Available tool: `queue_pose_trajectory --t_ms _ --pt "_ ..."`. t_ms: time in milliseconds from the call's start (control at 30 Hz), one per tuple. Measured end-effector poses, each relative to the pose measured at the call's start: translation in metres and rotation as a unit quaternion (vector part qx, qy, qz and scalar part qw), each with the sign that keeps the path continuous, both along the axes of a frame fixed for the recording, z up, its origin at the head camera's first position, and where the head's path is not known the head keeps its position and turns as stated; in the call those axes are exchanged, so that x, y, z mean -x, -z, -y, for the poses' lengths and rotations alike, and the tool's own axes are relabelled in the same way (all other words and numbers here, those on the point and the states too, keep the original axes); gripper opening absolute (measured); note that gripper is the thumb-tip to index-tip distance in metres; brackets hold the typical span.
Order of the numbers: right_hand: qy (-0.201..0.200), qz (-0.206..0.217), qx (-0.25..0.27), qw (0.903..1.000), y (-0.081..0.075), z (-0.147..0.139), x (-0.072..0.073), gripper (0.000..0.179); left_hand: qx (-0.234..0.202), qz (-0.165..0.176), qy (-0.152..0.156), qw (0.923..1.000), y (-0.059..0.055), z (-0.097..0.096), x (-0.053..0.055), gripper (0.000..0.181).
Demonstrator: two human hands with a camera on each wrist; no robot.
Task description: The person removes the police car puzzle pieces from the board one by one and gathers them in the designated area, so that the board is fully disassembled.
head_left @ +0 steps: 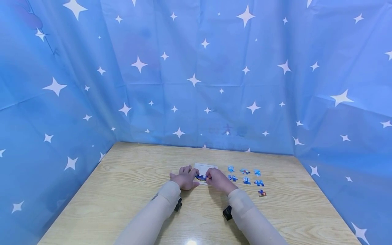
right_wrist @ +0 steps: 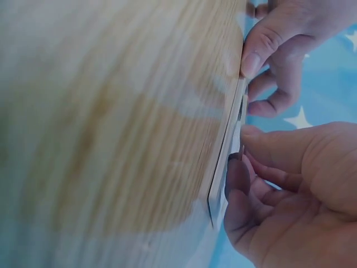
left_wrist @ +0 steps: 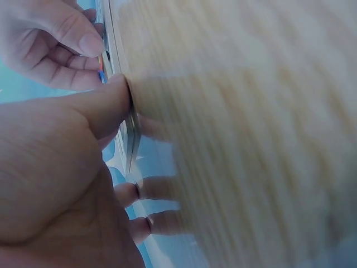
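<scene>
A small white puzzle board [head_left: 206,166] lies flat on the wooden table, with joined dark blue puzzle pieces [head_left: 201,177] along its near part. My left hand [head_left: 185,178] holds the board at its left side, the thumb [left_wrist: 114,97] against the near edge and other fingers curled beyond it. On the right, my right hand [head_left: 218,179] pinches a thin puzzle piece [right_wrist: 241,149] between thumb and fingertips, just over the board. The fingers cover most of that piece, so its picture is hidden.
Several loose puzzle pieces lie right of the board, among them a blue one [head_left: 246,180] and a blue and red one [head_left: 262,193] nearer me. A blue star-patterned curtain [head_left: 196,102] stands behind the wooden table [head_left: 137,180] and along both sides.
</scene>
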State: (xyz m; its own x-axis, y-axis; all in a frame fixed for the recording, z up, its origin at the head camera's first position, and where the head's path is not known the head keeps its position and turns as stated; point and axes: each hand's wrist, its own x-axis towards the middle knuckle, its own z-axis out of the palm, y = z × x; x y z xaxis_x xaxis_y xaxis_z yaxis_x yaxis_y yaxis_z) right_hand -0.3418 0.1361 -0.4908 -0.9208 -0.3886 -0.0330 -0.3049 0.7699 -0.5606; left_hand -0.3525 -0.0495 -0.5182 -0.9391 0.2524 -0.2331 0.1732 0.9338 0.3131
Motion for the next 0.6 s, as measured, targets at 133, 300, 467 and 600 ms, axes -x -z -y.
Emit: queue_pose_trajectory --t_ms 133,300,467,600 --pt "0.0 -0.005 -0.001 1.0 -0.001 0.0 -0.002 0.009 -0.001 -0.003 0.003 1.0 0.0 0.0 0.0 0.045" --pt "0.002 -0.016 0.003 0.9999 -0.002 -0.004 -0.005 0.012 -0.003 -0.002 0.001 1.0 -0.002 0.0 -0.002 0.046" --pt "0.009 -0.02 0.007 0.9997 -0.001 -0.014 -0.007 0.011 -0.006 -0.001 0.002 1.0 -0.003 0.001 -0.002 0.046" --pt "0.008 -0.033 0.012 0.9994 0.0 -0.025 -0.011 0.011 -0.003 0.0 0.005 1.0 -0.001 0.001 -0.002 0.047"
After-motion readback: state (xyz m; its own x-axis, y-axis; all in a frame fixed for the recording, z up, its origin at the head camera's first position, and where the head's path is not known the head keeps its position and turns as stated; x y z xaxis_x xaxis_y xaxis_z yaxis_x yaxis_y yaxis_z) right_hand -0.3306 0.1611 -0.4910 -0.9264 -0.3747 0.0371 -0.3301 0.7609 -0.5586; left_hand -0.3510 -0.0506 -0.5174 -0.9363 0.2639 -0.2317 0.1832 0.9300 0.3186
